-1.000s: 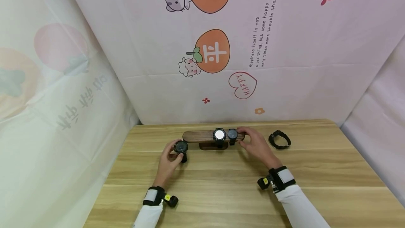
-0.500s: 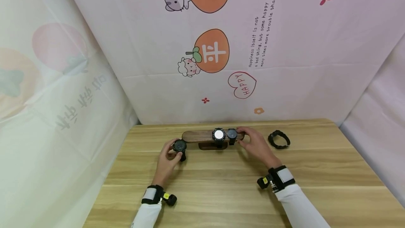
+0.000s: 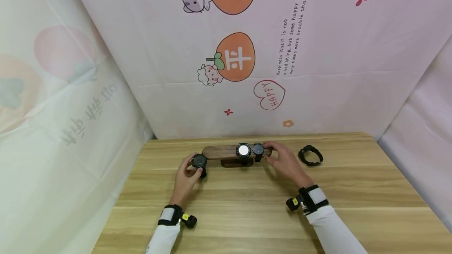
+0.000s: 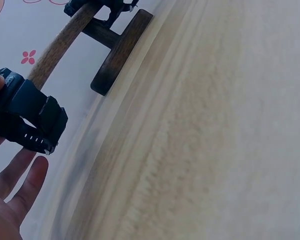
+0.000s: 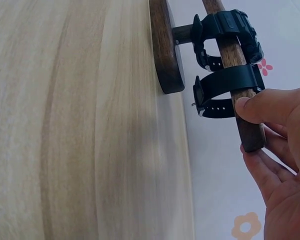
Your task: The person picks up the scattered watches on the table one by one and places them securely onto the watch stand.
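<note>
A dark wooden watch stand, a rounded bar on a post and base, stands near the table's back edge. Two black watches are strapped round its right part: one with a bright white-looking face and one with a dark face. My right hand grips the bar's right end, thumb in front and fingers behind. At the bar's left end, my left hand holds another black watch between thumb and fingers. Its strap is fastened into a loop, which overlaps the bar's tip in the left wrist view.
Another black watch, its strap looped, lies on the wooden table to the right of the stand. A printed white cloth hangs close behind the table's back edge, with more cloth at both sides.
My left hand and its watch have moved slightly left and toward the back, close by the bar's left end. My right hand stays on the bar's right end.
</note>
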`<move>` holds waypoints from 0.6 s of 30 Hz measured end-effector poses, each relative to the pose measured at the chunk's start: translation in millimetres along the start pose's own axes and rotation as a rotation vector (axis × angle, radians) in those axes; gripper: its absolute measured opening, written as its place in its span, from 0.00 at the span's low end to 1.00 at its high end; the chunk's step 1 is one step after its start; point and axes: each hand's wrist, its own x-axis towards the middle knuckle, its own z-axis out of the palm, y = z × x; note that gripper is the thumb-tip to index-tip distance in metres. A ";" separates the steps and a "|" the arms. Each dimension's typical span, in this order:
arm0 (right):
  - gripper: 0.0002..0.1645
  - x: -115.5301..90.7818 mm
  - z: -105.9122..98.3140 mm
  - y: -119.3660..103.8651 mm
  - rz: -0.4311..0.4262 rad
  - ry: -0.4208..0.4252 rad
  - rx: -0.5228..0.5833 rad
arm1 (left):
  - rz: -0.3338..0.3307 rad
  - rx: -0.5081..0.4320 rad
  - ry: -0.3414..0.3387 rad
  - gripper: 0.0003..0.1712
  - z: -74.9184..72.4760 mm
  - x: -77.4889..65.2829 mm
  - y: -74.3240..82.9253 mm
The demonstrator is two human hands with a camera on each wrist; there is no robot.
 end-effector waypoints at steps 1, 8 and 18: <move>0.26 -0.1 0.1 0.2 -0.001 -0.001 0.001 | 0.004 0.008 0.001 0.33 -0.5 0.4 -0.5; 0.26 0.3 0.5 -0.9 0.005 -0.005 -0.002 | 0.031 -0.002 -0.003 0.33 -3.3 4.1 -1.3; 0.26 -0.1 1.5 -0.6 0.000 0.009 -0.005 | 0.016 -0.005 0.003 0.34 -0.9 7.8 -1.4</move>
